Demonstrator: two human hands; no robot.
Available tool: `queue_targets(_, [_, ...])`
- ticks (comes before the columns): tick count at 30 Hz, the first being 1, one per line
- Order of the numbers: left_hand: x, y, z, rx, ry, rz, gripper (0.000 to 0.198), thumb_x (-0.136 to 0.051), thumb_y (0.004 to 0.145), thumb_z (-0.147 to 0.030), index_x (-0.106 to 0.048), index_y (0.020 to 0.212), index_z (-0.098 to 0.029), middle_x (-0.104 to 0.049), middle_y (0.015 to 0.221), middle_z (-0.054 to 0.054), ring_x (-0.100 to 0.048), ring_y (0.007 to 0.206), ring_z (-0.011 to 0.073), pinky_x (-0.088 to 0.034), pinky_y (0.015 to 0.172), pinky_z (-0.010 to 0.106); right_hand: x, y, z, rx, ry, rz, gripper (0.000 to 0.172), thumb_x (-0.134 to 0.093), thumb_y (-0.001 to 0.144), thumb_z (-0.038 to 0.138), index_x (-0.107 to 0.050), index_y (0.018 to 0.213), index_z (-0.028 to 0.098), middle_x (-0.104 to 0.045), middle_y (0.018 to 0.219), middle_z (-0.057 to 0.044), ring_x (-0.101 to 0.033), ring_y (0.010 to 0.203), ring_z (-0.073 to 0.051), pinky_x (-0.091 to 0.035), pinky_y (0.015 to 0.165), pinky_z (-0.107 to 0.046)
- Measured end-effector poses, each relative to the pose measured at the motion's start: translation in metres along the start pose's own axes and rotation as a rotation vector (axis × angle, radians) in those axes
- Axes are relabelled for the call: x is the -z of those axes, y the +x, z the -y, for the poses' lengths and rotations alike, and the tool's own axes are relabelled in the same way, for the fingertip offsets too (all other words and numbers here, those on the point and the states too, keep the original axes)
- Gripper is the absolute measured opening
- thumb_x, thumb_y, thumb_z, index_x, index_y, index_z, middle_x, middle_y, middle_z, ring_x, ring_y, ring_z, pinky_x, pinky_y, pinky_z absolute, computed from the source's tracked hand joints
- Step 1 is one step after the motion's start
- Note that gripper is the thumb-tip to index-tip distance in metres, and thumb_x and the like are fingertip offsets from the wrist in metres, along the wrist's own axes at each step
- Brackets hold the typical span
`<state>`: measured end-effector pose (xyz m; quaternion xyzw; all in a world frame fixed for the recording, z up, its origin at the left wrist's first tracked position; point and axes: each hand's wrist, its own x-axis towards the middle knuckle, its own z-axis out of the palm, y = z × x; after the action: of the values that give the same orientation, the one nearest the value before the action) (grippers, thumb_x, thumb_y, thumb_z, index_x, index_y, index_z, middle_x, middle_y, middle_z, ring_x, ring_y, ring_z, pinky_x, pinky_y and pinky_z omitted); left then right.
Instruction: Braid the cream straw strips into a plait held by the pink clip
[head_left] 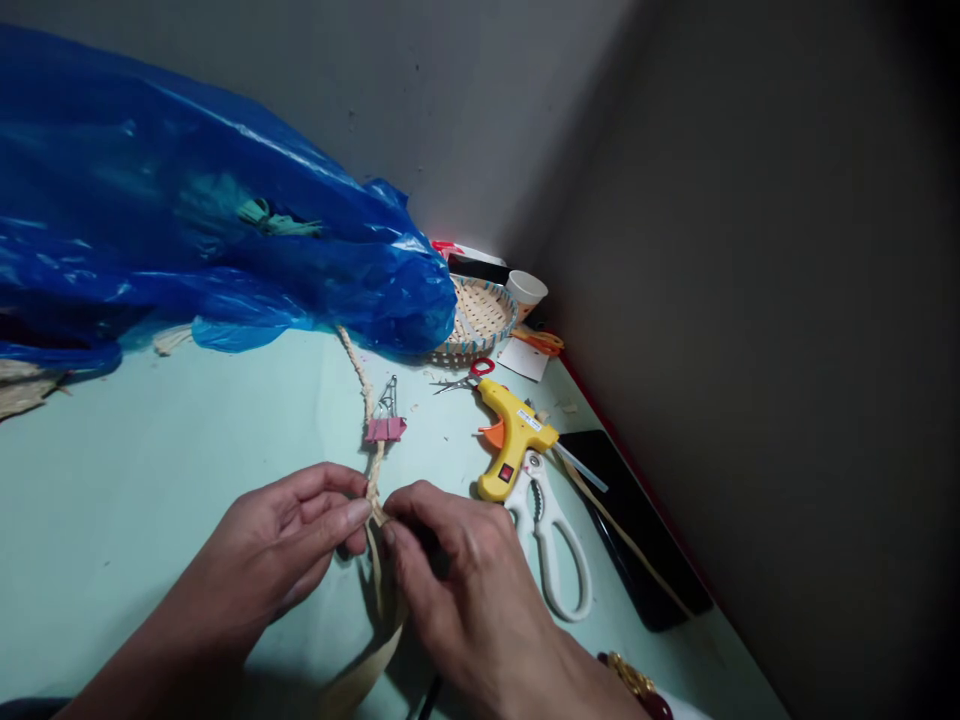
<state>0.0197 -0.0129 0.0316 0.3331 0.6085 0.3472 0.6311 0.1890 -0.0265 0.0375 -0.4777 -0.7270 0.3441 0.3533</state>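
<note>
A thin braid of pale, straw-like strips (pixel 358 372) runs from beneath the blue plastic bag down toward me. A pink binder clip (pixel 385 430) grips it partway along. Just below the clip, my left hand (pixel 300 535) pinches the braid's lower end between thumb and fingers. My right hand (pixel 469 570) is closed beside it, thumb and forefinger pinching a strand at the same spot. Loose flat strips (pixel 367 665) hang from the braid under both hands and curl toward the table's near edge.
The blue plastic bag (pixel 225 230) covers the back left. To the right lie a yellow glue gun (pixel 517 430), white-handled scissors (pixel 551 560), small red-handled scissors (pixel 481 367) and a black tablet-like slab (pixel 652 560). Behind stand a woven basket (pixel 487 310) and a paper cup (pixel 527 288) near the walls.
</note>
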Motion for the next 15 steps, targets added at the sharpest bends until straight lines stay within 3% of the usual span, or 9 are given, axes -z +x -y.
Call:
queue_targets(8, [0.001,0.002,0.001,-0.094,0.057,0.054,0.032,-0.083,0.068,-0.048,-0.069,0.077,-0.020,-0.065,0.062,-0.003,-0.040,0.054,0.0089,-0.021,0.051,0.019,-0.001,-0.004,0.000,-0.074,-0.058,-0.022,0.015,-0.054,0.095,0.017,-0.067,0.089,0.019,-0.067,0.068,0.002,-0.049,0.053,-0.010,-0.035,0.053,-0.021])
queue_targets(13, [-0.004,0.000,0.003,-0.110,0.084,0.046,0.030,-0.084,0.067,-0.043,-0.067,0.074,-0.019,-0.060,0.056,-0.006,-0.032,0.047,0.0058,-0.023,0.049,0.017,-0.005,-0.009,-0.002,0.119,-0.181,-0.107,0.020,-0.049,0.096,0.014,-0.067,0.088,0.017,-0.066,0.074,-0.002,-0.059,0.063,-0.014,-0.043,0.060,-0.024])
queue_targets(15, [-0.006,-0.001,0.003,-0.128,0.091,0.044,0.027,-0.082,0.070,-0.043,-0.067,0.071,-0.020,-0.056,0.049,-0.008,-0.038,0.046,0.0074,-0.030,0.049,0.018,-0.010,-0.010,-0.002,0.182,-0.259,-0.118,0.022,-0.048,0.096,0.015,-0.067,0.085,0.016,-0.063,0.072,-0.003,-0.059,0.062,-0.015,-0.043,0.057,-0.026])
